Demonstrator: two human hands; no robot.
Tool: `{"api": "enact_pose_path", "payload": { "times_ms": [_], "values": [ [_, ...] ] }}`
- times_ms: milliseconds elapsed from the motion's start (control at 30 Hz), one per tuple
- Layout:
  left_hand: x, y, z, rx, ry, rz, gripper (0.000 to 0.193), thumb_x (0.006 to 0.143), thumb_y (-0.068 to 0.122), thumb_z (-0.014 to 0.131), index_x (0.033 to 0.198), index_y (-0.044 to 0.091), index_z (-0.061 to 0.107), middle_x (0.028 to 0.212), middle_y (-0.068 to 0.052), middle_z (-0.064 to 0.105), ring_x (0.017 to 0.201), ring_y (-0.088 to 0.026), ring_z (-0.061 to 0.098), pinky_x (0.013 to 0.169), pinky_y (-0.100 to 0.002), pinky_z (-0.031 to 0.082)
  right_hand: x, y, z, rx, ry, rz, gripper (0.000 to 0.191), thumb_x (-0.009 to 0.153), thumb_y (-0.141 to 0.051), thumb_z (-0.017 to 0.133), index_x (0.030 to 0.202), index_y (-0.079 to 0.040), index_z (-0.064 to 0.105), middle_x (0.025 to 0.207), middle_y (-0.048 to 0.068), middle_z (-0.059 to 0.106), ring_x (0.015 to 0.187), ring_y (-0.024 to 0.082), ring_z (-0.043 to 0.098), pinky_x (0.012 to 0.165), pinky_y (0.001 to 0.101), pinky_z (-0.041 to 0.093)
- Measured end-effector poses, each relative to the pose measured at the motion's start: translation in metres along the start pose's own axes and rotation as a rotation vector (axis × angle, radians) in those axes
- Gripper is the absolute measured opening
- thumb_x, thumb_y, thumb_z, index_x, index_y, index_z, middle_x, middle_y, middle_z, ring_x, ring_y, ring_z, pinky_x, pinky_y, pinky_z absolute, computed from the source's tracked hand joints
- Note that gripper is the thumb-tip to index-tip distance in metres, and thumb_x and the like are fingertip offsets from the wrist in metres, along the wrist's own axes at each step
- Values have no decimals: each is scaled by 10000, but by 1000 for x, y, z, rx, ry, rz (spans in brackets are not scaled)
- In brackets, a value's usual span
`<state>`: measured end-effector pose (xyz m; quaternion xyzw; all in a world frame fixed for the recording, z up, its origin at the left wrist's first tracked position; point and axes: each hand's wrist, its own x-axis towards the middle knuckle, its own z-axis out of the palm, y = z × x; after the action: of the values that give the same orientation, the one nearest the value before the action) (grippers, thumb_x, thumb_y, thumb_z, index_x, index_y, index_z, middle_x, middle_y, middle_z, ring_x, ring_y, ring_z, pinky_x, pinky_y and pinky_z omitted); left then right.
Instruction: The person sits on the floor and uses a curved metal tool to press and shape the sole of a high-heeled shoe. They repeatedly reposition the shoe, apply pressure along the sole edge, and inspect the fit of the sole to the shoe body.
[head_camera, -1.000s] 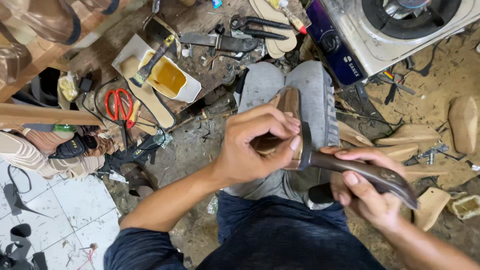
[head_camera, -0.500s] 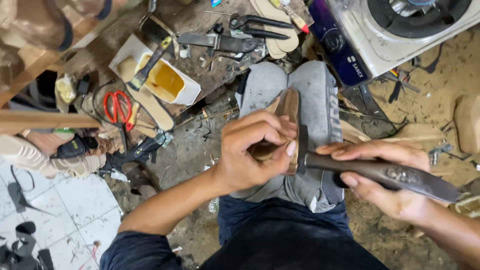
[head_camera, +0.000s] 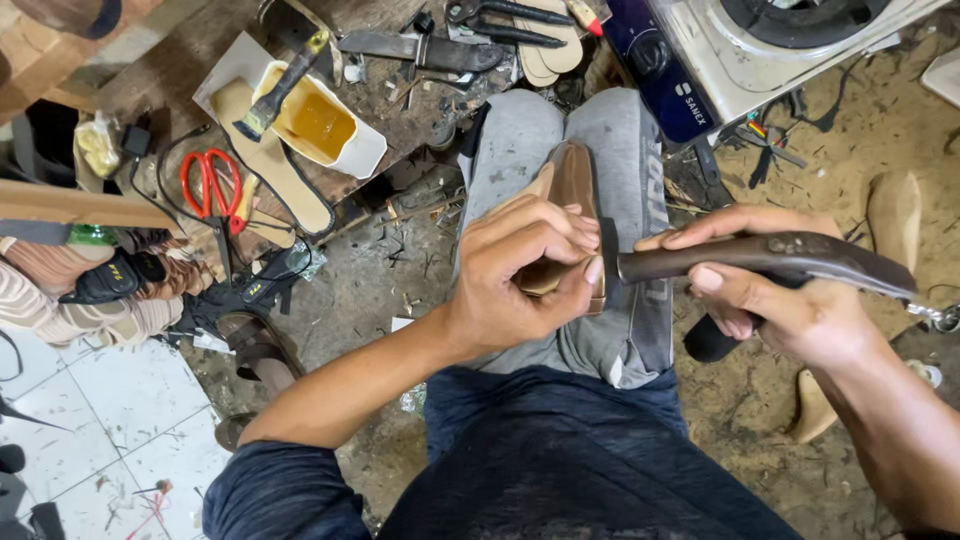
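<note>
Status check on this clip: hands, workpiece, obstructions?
Left hand grips shoe sole on the lap. Right hand holds dark-handled tool against it. Nothing between them.

Sole on lap, scissors left, stove behind right

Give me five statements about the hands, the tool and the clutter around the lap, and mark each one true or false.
1. The left hand grips a brown shoe piece resting on the knees. True.
2. The right hand is empty. False: it holds a dark metal tool whose tip meets the shoe piece.
3. Red-handled scissors lie to the left of the lap. True.
4. The white tub of yellow glue is closed with a lid. False: it is open, with a brush lying across it.
5. A gas stove stands at the upper right. True.
</note>
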<state>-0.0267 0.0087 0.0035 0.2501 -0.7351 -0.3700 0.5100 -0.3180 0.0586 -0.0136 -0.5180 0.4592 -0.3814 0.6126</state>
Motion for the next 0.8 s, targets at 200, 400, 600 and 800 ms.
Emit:
{"api": "enact_pose_path", "payload": {
  "times_ms": [200,400,600,800],
  "values": [
    [-52,15,27,148,394,-117,240,887,20,660,1113,-3,583,1220,-143,559,1203,-257,570,1094,-425,459,-29,43,30,607,-82,64,304,975,-92,674,1244,42,632,1262,307,690,496,127,523,435,281,462],
    [-135,-39,71,-1193,713,-1257,407,971,192,626,1362,104,554,1412,-96,572,1277,-234,561,1041,-437,505,-73,72,41,474,90,338,304,942,-84,629,1211,57,620,1205,263,708,492,114,499,479,287,464],
    [-201,-100,119,-1252,627,-1201,413,1027,175,607,1382,-31,559,1371,-128,628,1256,-208,603,1075,-435,497,-80,94,60,228,282,394,274,925,-51,632,1173,65,630,1168,219,742,460,128,504,445,285,456],
    [-220,-128,133,-1067,672,-1016,385,1002,43,640,1365,-35,541,1282,-138,660,1169,-203,667,1080,-378,524,-59,99,75,201,439,395,295,933,-71,659,1186,78,636,1025,176,751,460,122,504,438,284,456]
  ]
}}
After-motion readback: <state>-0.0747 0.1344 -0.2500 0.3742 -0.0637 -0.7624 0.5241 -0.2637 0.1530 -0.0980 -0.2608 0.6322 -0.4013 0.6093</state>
